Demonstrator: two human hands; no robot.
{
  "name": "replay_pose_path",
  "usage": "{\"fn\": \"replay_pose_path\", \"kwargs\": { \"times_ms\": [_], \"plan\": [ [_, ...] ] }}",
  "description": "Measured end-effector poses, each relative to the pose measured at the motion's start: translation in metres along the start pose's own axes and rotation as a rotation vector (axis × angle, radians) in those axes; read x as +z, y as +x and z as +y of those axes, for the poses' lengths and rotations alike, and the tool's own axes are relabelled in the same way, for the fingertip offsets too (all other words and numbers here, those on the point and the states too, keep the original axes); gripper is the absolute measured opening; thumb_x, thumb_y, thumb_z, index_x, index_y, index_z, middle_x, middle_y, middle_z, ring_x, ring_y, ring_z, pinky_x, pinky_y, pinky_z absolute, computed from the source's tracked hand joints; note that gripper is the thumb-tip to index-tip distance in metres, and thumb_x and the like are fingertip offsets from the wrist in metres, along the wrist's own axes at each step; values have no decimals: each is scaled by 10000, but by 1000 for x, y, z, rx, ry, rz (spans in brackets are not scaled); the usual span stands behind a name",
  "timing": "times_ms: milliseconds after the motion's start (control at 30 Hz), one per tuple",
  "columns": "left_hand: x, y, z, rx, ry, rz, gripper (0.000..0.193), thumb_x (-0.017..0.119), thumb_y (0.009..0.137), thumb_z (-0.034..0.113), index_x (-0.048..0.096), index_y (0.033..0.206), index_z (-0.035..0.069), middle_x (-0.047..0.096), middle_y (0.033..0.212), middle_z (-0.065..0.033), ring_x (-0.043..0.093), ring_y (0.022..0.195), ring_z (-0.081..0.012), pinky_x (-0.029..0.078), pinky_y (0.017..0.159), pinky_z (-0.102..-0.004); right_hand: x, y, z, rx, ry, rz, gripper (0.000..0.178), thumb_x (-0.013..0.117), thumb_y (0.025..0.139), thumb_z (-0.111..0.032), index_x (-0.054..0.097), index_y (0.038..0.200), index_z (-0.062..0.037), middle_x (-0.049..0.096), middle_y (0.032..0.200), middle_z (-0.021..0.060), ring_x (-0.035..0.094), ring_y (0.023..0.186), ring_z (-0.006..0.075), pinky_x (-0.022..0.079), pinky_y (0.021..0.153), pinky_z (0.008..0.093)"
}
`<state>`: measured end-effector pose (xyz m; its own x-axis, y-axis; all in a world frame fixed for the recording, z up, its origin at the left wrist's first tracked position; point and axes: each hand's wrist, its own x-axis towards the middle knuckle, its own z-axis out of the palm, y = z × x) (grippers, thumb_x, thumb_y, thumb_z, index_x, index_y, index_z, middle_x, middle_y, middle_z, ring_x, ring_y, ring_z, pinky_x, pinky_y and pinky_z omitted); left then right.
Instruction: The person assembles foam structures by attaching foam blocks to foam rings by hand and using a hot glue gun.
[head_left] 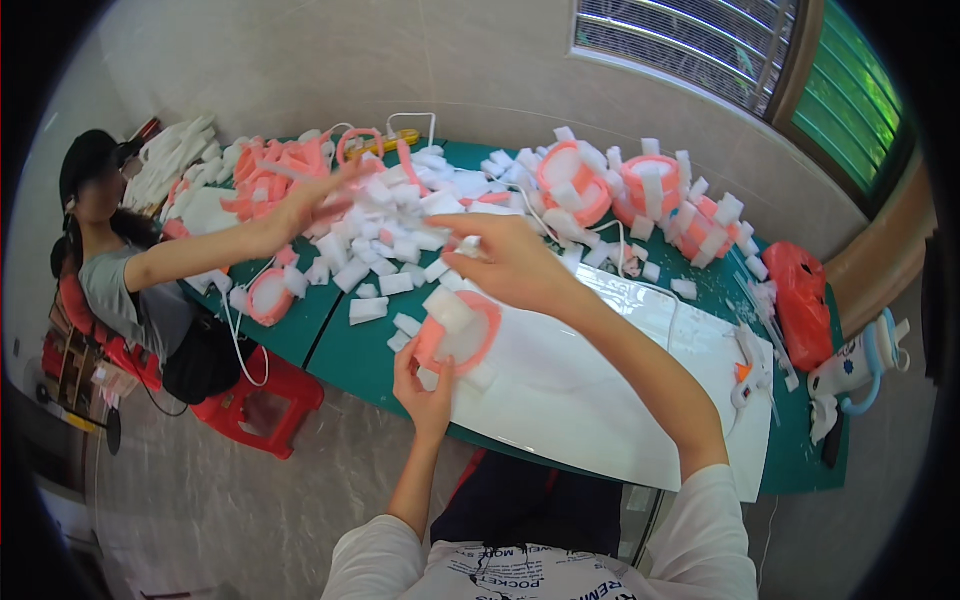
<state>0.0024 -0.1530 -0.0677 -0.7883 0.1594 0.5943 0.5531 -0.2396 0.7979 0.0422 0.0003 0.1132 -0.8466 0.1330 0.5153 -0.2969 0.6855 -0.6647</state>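
Observation:
My left hand (428, 395) grips the lower left edge of a pink foam ring (490, 340) with a white middle. White foam blocks (450, 308) sit on this ring, one at its top and another low beside it. My right hand (515, 262) is over the near right side of a heap of white foam blocks (390, 240), its fingers stretched toward the heap and parted from the thumb. I see nothing held in it. A co-worker's hand (320, 200) reaches over the same heap from the left.
Pink rings with white blocks (650, 185) stand at the back right. Pink foam strips (275, 175) lie at the back left. A glue gun (745, 370) rests on the white board (620, 410). A red bag (803, 305) and a white tumbler (850, 368) are at the right.

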Motion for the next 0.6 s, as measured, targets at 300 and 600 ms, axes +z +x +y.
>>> {"fn": "replay_pose_path", "kwargs": {
  "times_ms": [300, 600],
  "plan": [
    [-3, 3, -1, -20, -19, -34, 469, 691, 694, -18, 496, 1120, -36, 539, 1053, -117, 543, 915, -164, 446, 789, -271, -59, -98, 2, 221, -133, 175, 397, 589, 758, -9, 543, 1147, -73, 597, 1003, 54, 474, 622, 82, 393, 521, 192],
    [6, -1, 0, -46, 57, -149, 476, 704, 680, 10, 505, 1110, -28, 560, 1052, -121, 539, 959, -195, 428, 848, -309, -119, -229, 28, 398, -361, 316, 336, 580, 746, 14, 571, 1076, -48, 594, 981, 78, 545, 720, 151, 429, 572, 233]
  ]
}}
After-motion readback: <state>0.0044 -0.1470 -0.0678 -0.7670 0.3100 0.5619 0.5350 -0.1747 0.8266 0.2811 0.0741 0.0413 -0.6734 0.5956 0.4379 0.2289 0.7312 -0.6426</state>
